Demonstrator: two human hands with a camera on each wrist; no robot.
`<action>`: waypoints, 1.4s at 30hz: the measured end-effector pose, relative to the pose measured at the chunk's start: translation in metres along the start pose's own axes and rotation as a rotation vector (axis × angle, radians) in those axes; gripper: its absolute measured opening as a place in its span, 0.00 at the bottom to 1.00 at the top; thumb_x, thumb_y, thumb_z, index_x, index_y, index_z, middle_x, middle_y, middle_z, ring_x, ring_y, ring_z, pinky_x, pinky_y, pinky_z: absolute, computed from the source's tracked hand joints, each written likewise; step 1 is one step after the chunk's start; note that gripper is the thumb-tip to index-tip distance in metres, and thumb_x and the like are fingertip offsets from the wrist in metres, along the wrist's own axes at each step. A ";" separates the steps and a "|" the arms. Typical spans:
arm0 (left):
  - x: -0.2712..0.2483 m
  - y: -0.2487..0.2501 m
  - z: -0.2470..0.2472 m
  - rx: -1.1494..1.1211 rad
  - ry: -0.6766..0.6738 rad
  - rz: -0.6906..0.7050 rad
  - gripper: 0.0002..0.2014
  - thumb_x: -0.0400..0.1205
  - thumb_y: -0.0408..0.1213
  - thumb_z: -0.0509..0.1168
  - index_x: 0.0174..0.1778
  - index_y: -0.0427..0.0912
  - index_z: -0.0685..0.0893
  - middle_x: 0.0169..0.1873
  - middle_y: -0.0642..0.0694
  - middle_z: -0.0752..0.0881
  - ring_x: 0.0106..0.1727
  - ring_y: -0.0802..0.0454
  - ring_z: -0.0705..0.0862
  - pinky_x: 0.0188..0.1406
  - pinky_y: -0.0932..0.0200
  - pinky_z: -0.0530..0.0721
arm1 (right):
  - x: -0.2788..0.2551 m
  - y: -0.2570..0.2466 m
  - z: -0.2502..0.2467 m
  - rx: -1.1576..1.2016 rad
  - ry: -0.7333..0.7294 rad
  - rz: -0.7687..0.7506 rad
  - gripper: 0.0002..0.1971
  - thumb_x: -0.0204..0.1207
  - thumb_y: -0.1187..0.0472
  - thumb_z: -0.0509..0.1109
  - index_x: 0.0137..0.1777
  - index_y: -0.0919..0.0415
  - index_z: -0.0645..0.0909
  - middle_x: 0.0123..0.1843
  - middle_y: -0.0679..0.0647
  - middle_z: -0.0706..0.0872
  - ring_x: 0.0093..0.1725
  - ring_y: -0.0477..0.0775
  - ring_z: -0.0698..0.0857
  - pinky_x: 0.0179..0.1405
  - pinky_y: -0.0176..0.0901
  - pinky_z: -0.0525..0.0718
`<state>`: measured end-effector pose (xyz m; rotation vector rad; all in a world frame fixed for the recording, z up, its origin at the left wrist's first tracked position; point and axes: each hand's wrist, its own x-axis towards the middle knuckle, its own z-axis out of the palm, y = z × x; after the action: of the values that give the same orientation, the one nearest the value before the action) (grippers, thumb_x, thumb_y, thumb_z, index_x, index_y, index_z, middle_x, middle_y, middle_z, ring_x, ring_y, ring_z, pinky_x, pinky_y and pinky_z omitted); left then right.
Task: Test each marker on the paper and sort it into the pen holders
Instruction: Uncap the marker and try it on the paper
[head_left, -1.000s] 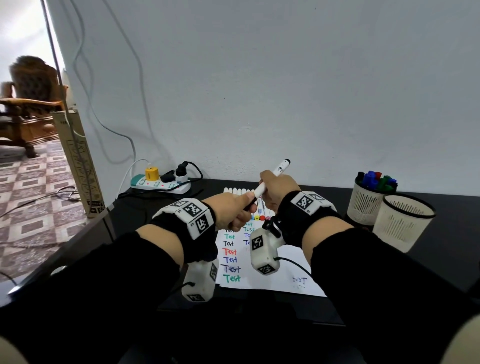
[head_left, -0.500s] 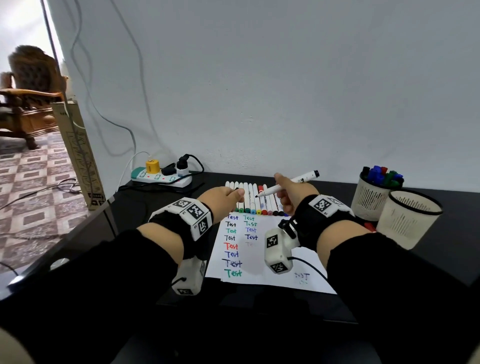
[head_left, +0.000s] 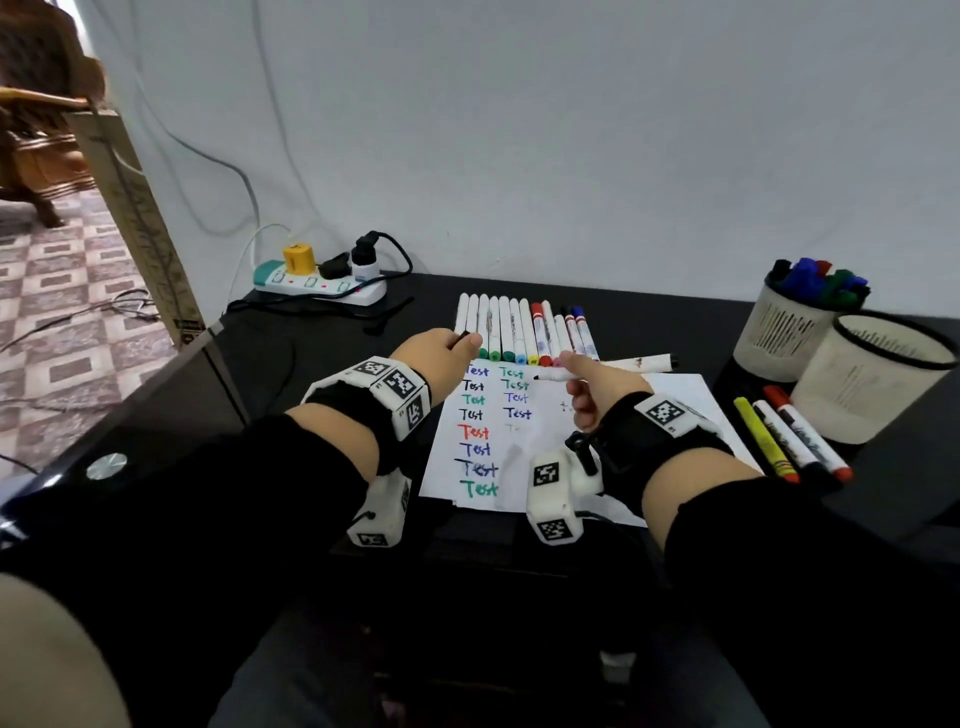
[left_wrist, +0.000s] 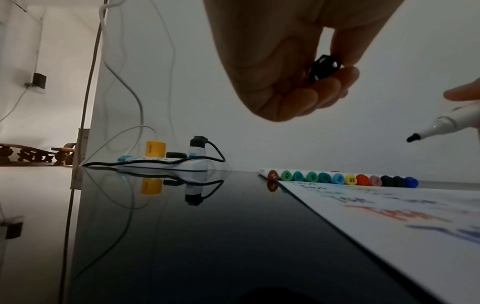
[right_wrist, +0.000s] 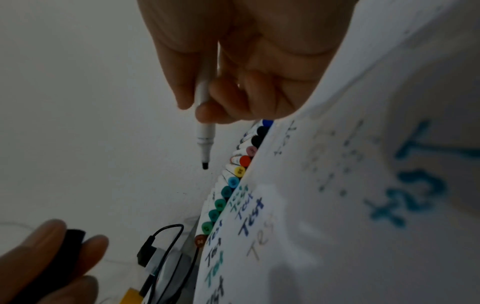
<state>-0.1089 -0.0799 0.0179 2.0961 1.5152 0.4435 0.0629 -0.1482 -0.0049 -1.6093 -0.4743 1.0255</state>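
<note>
My right hand (head_left: 570, 372) grips an uncapped white marker (head_left: 623, 364) over the top of the paper (head_left: 597, 441), its black tip pointing left, just above the sheet. In the right wrist view the right hand (right_wrist: 198, 107) holds the marker (right_wrist: 205, 133) tip-down. My left hand (head_left: 457, 344) pinches the black cap (head_left: 464, 336) above the paper's top left corner; the left wrist view shows the cap (left_wrist: 324, 69) between thumb and fingers. The paper carries two columns of coloured "Test" words. Two mesh pen holders stand at right: the back holder (head_left: 779, 338) holds several markers, the front holder (head_left: 872, 384) looks empty.
A row of several capped markers (head_left: 519, 332) lies along the paper's far edge. Three markers (head_left: 789, 441) lie on the black table beside the front holder. A power strip (head_left: 322, 283) with plugs and cables sits at the back left near the wall.
The hands, joined on the raised marker a second ago, have come apart. The left carries the cap off to the left; the right has lowered the marker tip toward the paper.
</note>
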 end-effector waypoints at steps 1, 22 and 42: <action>0.001 0.000 0.000 0.008 0.001 0.005 0.20 0.86 0.53 0.49 0.49 0.42 0.78 0.41 0.46 0.82 0.37 0.52 0.77 0.35 0.59 0.70 | 0.001 0.003 0.001 -0.021 -0.001 -0.003 0.12 0.73 0.55 0.76 0.36 0.61 0.81 0.26 0.53 0.77 0.20 0.46 0.68 0.13 0.33 0.64; 0.007 -0.005 0.004 0.057 -0.111 -0.052 0.25 0.87 0.53 0.46 0.62 0.41 0.82 0.52 0.42 0.84 0.53 0.46 0.81 0.51 0.57 0.74 | 0.005 0.018 0.007 -0.579 -0.182 -0.338 0.18 0.77 0.50 0.71 0.31 0.56 0.70 0.29 0.53 0.82 0.24 0.47 0.74 0.23 0.37 0.69; 0.005 0.000 0.010 0.082 -0.140 -0.042 0.24 0.87 0.53 0.46 0.60 0.41 0.82 0.48 0.44 0.82 0.49 0.49 0.79 0.48 0.58 0.72 | 0.009 0.022 0.009 -0.551 -0.149 -0.317 0.19 0.76 0.58 0.71 0.29 0.56 0.66 0.24 0.53 0.75 0.23 0.48 0.72 0.24 0.36 0.70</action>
<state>-0.1016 -0.0772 0.0100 2.1059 1.5156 0.2180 0.0563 -0.1428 -0.0284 -1.8576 -1.1526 0.8125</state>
